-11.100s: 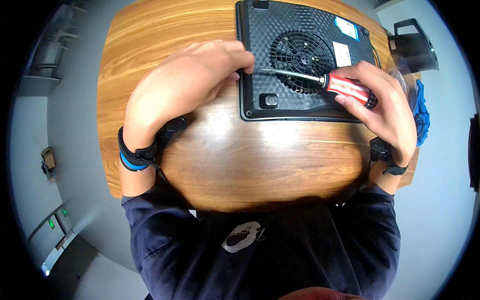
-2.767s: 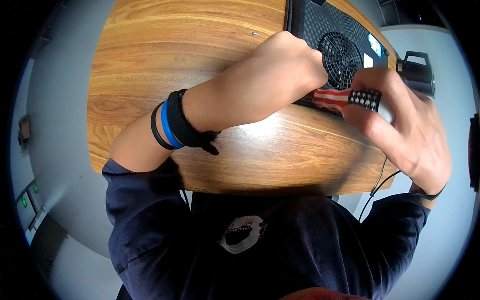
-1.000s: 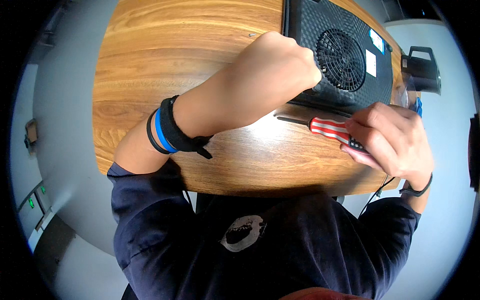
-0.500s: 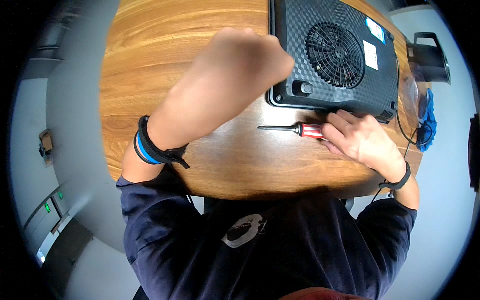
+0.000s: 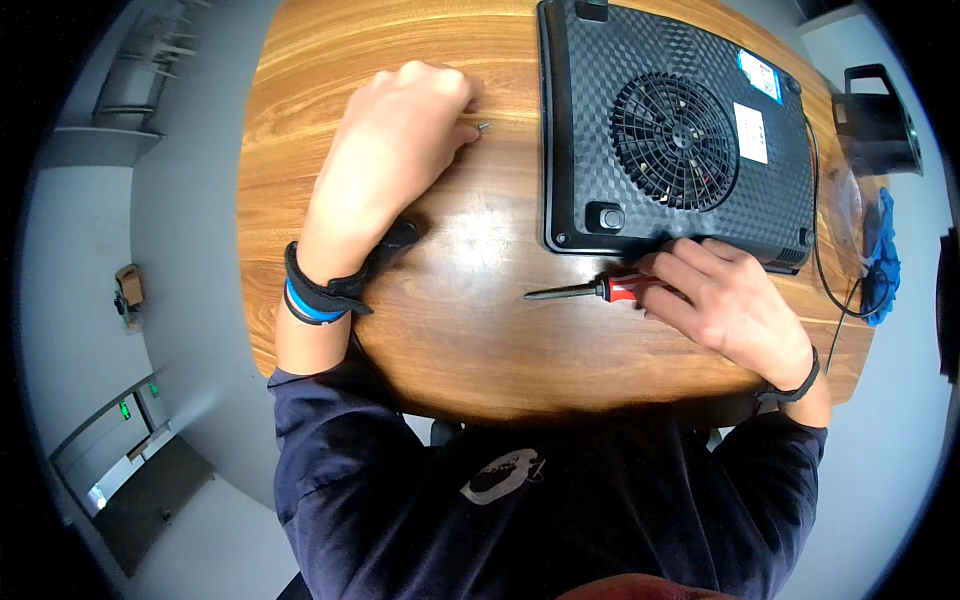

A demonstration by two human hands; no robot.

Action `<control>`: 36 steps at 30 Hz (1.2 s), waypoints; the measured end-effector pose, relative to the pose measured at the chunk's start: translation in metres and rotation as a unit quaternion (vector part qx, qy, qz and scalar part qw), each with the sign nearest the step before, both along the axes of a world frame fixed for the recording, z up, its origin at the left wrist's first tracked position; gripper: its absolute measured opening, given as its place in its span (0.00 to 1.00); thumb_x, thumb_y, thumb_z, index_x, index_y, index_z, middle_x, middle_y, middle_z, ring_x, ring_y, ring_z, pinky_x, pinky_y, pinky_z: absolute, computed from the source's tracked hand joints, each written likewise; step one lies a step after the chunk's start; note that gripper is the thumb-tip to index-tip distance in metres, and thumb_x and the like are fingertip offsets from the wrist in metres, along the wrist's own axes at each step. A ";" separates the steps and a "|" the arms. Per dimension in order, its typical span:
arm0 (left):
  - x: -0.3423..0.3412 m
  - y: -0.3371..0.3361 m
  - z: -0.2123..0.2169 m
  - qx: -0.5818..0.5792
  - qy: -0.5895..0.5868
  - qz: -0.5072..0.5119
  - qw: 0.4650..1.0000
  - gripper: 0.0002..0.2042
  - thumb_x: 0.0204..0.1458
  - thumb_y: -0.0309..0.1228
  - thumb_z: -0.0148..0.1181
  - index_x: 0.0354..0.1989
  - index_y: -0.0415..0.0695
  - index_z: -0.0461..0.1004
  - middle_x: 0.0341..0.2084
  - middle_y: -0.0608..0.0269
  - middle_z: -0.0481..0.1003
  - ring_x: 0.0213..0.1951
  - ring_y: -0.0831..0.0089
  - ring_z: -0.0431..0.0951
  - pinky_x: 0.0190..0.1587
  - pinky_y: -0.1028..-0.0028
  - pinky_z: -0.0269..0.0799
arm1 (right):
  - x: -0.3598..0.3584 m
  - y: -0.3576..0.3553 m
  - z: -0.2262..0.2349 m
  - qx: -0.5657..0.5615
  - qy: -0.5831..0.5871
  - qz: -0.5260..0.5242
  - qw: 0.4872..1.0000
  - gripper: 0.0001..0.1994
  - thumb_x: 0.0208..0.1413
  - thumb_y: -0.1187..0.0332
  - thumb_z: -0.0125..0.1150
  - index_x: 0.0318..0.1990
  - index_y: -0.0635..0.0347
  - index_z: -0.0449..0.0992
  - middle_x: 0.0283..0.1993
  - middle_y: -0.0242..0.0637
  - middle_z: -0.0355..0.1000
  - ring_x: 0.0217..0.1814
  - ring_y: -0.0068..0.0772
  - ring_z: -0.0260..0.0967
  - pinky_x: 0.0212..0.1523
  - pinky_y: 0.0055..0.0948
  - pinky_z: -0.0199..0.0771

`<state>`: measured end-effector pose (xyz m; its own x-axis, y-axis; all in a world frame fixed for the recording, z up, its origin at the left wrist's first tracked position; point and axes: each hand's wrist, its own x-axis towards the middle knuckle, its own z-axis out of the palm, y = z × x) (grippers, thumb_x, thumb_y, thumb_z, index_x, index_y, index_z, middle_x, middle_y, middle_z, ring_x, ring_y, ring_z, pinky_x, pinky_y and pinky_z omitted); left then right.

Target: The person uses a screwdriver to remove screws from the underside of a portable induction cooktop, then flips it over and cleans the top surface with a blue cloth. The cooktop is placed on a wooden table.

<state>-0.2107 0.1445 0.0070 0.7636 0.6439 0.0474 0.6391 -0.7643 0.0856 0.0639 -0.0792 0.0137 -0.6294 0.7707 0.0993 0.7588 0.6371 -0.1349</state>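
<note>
A black induction cooker (image 5: 590,120) lies bottom up on the wooden table, its round fan grille (image 5: 672,140) and stubby feet facing me. Left of it, over the tabletop, my left hand (image 5: 405,135) is closed with a small metal screw (image 5: 484,127) at the thumb and fingertips. My right hand (image 5: 720,305) wraps round the red handle of a screwdriver (image 5: 570,292) by the cooker's near edge. The dark shaft points left, close above the wood. Part of the handle is hidden under my fingers.
The wooden table (image 5: 470,350) has a curved near edge close to my body. Beyond the cooker's right side stand a black jug-like container (image 5: 880,130) and a blue cloth (image 5: 880,265). A black cable (image 5: 822,250) runs along that side.
My left hand has moved left, away from the cooker's corner, and the screw now shows at its fingertips. My right hand keeps hold of the screwdriver. The whole view has shifted slightly.
</note>
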 end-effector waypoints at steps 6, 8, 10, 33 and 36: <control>0.008 0.001 -0.014 -0.041 -0.012 -0.017 0.999 0.05 0.59 0.30 0.73 0.39 0.43 0.86 0.38 0.50 0.86 0.45 0.46 0.86 0.49 0.51 0.82 | -0.005 0.004 -0.005 -0.018 -0.003 -0.002 1.000 0.08 0.53 0.67 0.67 0.41 0.51 0.81 0.39 0.27 0.72 0.45 0.29 0.74 0.36 0.28 0.79; 0.010 0.001 -0.016 -0.033 -0.008 -0.021 0.999 0.05 0.61 0.30 0.71 0.39 0.42 0.84 0.37 0.50 0.86 0.45 0.45 0.86 0.48 0.51 0.81 | -0.005 0.004 -0.011 -0.017 0.004 -0.005 1.000 0.09 0.54 0.67 0.67 0.42 0.53 0.81 0.38 0.27 0.72 0.45 0.29 0.75 0.35 0.28 0.80; 0.011 -0.001 -0.012 -0.036 -0.013 -0.026 0.999 0.05 0.62 0.30 0.70 0.41 0.42 0.83 0.37 0.49 0.85 0.45 0.45 0.86 0.48 0.51 0.81 | -0.004 0.004 -0.012 -0.014 0.007 -0.001 1.000 0.09 0.54 0.67 0.67 0.42 0.54 0.82 0.38 0.28 0.72 0.45 0.29 0.75 0.35 0.29 0.81; 0.025 -0.018 0.024 -0.174 -0.203 -0.030 0.963 0.04 0.65 0.26 0.72 0.44 0.40 0.85 0.38 0.53 0.87 0.40 0.63 0.88 0.43 0.66 0.83 | 0.033 0.008 0.029 -0.081 0.067 -0.147 0.983 0.15 0.64 0.59 0.72 0.51 0.56 0.78 0.47 0.41 0.72 0.33 0.48 0.81 0.31 0.44 0.81; 0.026 -0.018 0.028 -0.168 -0.222 -0.067 0.958 0.04 0.64 0.26 0.73 0.43 0.39 0.86 0.38 0.56 0.88 0.39 0.64 0.88 0.43 0.66 0.83 | 0.041 0.010 0.029 -0.036 0.066 -0.190 0.979 0.15 0.67 0.56 0.72 0.50 0.56 0.80 0.47 0.40 0.73 0.34 0.48 0.81 0.32 0.45 0.80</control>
<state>-0.1843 0.1264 0.0351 0.7931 0.5771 0.1949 0.3800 -0.7188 0.5822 0.1048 -0.0696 0.0431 -0.2815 0.9546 0.0977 0.9122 0.2978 -0.2814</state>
